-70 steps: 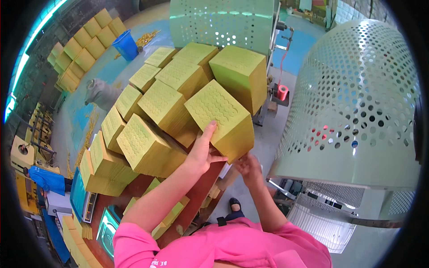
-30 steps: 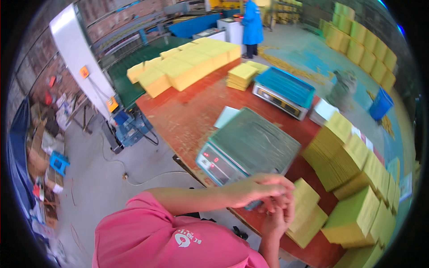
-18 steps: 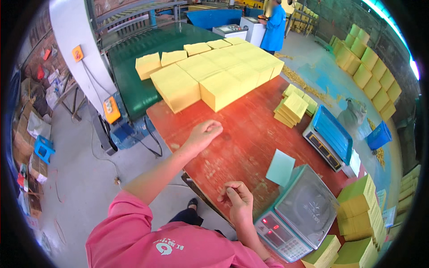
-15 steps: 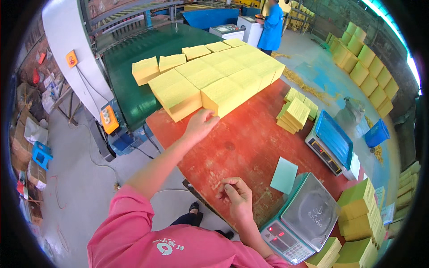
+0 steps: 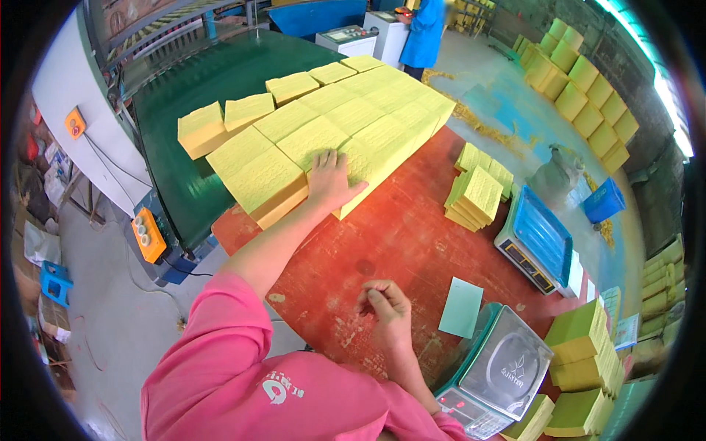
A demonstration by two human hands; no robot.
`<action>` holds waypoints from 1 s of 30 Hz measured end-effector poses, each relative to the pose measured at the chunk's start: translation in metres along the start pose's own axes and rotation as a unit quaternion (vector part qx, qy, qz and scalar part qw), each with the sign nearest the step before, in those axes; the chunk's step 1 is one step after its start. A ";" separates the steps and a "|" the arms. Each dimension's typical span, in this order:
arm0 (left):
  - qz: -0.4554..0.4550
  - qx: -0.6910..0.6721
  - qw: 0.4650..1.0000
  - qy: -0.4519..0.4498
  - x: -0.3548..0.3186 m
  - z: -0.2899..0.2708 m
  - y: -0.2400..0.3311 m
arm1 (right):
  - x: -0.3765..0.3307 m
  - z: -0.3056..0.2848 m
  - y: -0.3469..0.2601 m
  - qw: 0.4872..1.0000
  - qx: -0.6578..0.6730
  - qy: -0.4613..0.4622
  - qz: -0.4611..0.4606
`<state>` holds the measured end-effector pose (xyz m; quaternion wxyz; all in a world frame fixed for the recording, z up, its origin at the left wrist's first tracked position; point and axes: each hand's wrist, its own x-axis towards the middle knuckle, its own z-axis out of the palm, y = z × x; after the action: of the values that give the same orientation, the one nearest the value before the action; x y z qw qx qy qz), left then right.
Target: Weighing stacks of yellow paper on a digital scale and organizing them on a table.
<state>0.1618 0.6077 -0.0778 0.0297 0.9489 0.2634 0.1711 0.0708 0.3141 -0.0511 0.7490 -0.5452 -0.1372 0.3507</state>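
My left hand (image 5: pixel 332 180) lies on the near edge of a block of yellow paper stacks (image 5: pixel 294 151), fingers stretched over the top and thumb spread to the right. The stacks stand tightly side by side, partly on the red table (image 5: pixel 397 246) and partly on a green surface (image 5: pixel 158 121). Over the table's near part hovers my right hand (image 5: pixel 387 309), its fingers curled in and thumb pressed against them. Whatever it may hold is too small or hidden to see. A pale green sheet (image 5: pixel 462 307) lies to its right.
A scale with a steel pan (image 5: pixel 504 360) stands at the near right, beside yellow bundles (image 5: pixel 581 334). Farther off are a scale with a blue tray (image 5: pixel 540 228) and small yellow stacks (image 5: pixel 476 195). A person in blue (image 5: pixel 423 37) stands beyond the table.
My left hand has moved from the stacks' near side up onto their top and spread its fingers. The right hand keeps its curled pose. The view has shifted slightly.
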 end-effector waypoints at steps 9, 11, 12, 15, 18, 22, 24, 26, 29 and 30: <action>0.009 -0.015 1.000 -0.014 -0.015 -0.003 -0.002 | 0.081 -0.004 -0.030 0.997 0.058 0.007 -0.057; 0.027 -0.063 0.998 -0.011 -0.020 -0.011 0.007 | 0.079 -0.011 -0.024 0.996 0.054 0.014 -0.064; 0.030 -0.067 0.997 -0.016 -0.027 -0.013 0.012 | 0.074 -0.016 -0.017 0.996 0.061 0.020 -0.059; 0.073 -0.075 0.994 -0.031 -0.061 -0.022 0.035 | 0.051 -0.036 0.006 0.996 0.053 0.058 -0.046; 0.162 -0.149 0.975 -0.025 -0.125 -0.041 0.061 | 0.010 -0.062 0.034 0.988 0.015 0.146 -0.046; 0.256 -0.209 0.942 -0.054 -0.205 -0.071 0.086 | -0.044 -0.103 0.057 0.929 -0.136 0.321 -0.121; 0.284 -0.227 0.928 -0.088 -0.236 -0.087 0.095 | -0.063 -0.101 0.054 0.920 -0.111 0.347 -0.144; 0.309 -0.238 0.915 -0.106 -0.260 -0.097 0.102 | -0.084 -0.106 0.064 0.936 -0.106 0.301 -0.149; 0.325 -0.247 0.901 -0.148 -0.292 -0.112 0.104 | -0.118 -0.097 0.074 0.961 -0.031 0.252 -0.108; 0.333 -0.231 0.902 -0.151 -0.300 -0.118 0.104 | -0.131 -0.098 0.083 0.963 -0.029 0.243 -0.114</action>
<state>-0.0688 0.3615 -0.0447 0.2289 0.9622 -0.1223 0.0822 0.0037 0.1686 -0.1398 0.7784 -0.6165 -0.0228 0.1158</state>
